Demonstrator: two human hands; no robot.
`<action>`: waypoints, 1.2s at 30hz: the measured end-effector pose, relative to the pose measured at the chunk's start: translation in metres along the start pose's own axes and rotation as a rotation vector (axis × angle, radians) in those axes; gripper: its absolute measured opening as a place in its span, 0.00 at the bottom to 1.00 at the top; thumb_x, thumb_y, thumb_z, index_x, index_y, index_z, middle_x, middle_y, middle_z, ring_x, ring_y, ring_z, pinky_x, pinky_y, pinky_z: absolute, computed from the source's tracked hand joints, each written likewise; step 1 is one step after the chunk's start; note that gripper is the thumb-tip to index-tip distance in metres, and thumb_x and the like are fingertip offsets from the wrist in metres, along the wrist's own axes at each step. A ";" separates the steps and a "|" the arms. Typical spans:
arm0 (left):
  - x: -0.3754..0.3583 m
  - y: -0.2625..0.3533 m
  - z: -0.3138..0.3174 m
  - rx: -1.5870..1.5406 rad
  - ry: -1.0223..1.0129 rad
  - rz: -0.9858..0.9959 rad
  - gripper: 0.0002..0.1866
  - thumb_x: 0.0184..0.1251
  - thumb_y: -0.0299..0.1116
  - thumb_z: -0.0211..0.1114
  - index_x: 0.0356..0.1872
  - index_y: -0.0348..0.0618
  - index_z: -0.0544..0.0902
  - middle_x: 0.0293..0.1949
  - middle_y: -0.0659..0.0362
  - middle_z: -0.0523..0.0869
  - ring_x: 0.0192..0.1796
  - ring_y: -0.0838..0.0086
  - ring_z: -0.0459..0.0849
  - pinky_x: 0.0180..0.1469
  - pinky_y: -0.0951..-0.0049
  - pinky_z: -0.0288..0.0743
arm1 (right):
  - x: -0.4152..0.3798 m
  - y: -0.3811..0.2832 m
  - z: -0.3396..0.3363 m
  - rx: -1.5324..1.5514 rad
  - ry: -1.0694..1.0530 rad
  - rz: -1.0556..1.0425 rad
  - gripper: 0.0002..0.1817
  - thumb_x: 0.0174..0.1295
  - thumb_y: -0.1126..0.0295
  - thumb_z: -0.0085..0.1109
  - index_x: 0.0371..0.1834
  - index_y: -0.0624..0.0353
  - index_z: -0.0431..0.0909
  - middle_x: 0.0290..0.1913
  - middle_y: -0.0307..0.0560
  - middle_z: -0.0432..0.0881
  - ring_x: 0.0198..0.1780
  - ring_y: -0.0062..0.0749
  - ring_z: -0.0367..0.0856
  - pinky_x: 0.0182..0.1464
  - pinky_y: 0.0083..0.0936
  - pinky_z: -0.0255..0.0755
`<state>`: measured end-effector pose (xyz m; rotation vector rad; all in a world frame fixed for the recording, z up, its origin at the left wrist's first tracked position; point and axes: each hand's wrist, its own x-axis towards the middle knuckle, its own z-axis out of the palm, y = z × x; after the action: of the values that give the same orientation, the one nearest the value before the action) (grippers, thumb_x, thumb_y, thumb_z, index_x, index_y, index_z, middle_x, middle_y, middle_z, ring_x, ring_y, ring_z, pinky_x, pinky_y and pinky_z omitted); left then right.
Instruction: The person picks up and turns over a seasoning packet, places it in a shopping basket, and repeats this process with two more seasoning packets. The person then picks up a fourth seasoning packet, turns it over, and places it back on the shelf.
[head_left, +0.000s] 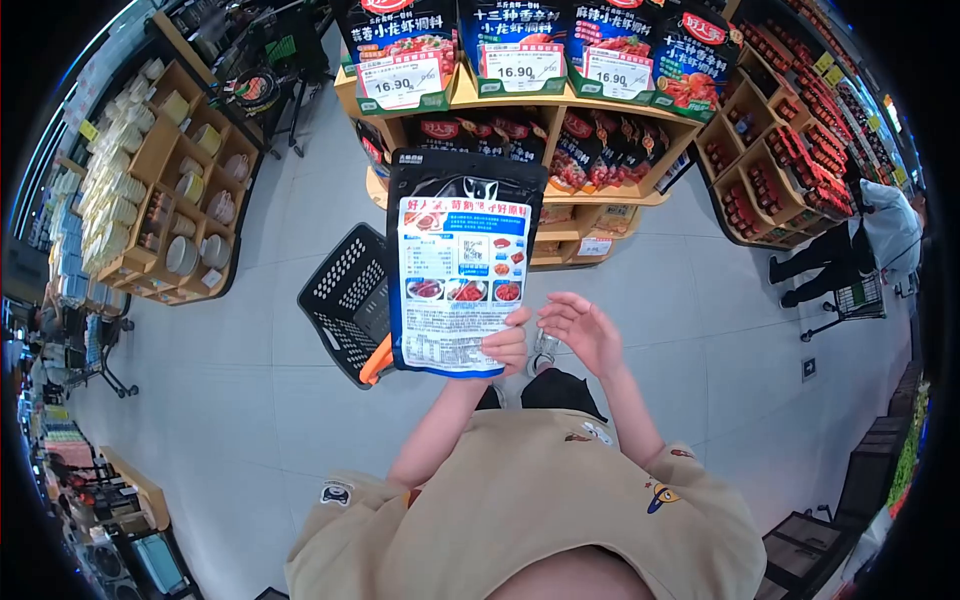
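Note:
My left hand (507, 345) grips the lower right edge of a black pouch (465, 265) with a white and blue printed panel, held upright. The panel shows small food pictures and a square code. Just right of the pouch, my right hand (583, 332) is raised with its fingers apart and slightly bent, holding nothing. A black basket (345, 300) with an orange handle (377, 360) is behind and left of the pouch, which hides part of it.
Ahead stands a wooden shelf (600, 115) with seasoning pouches and 16.90 price cards. Another shelf (170, 215) holds bowls at the left, and one with red jars (825, 170) is at the right. Near it, a person (885, 230) stands by a cart (858, 300). Grey floor tiles lie between.

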<state>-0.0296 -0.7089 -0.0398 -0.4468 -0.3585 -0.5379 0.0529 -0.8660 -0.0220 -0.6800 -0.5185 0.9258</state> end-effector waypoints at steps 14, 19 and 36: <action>0.087 0.072 -0.007 0.261 0.257 0.073 0.19 0.59 0.49 0.50 0.30 0.40 0.63 0.12 0.63 0.67 0.14 0.80 0.66 0.20 0.84 0.59 | 0.069 -0.060 -0.080 0.089 0.037 -0.035 0.27 0.63 0.55 0.34 0.55 0.67 0.60 0.47 0.54 0.72 0.49 0.36 0.72 0.54 0.28 0.62; 0.121 0.088 -0.013 0.594 0.447 0.234 0.25 0.55 0.54 0.52 0.35 0.37 0.67 0.18 0.60 0.67 0.20 0.77 0.65 0.25 0.82 0.59 | 0.087 -0.109 -0.098 -0.056 0.010 -0.008 0.29 0.61 0.52 0.37 0.56 0.67 0.59 0.49 0.55 0.71 0.49 0.36 0.72 0.54 0.30 0.63; 0.210 0.125 -0.050 2.037 1.136 0.955 0.14 0.69 0.35 0.43 0.38 0.34 0.73 0.34 0.61 0.78 0.35 0.82 0.73 0.39 0.78 0.67 | 0.104 -0.186 -0.140 -0.582 0.217 -0.022 0.22 0.53 0.73 0.59 0.50 0.64 0.65 0.46 0.42 0.74 0.46 0.20 0.71 0.48 0.20 0.67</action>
<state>0.2196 -0.7233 -0.0294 1.5957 0.5057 0.6765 0.3004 -0.8986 0.0289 -1.2827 -0.6041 0.6664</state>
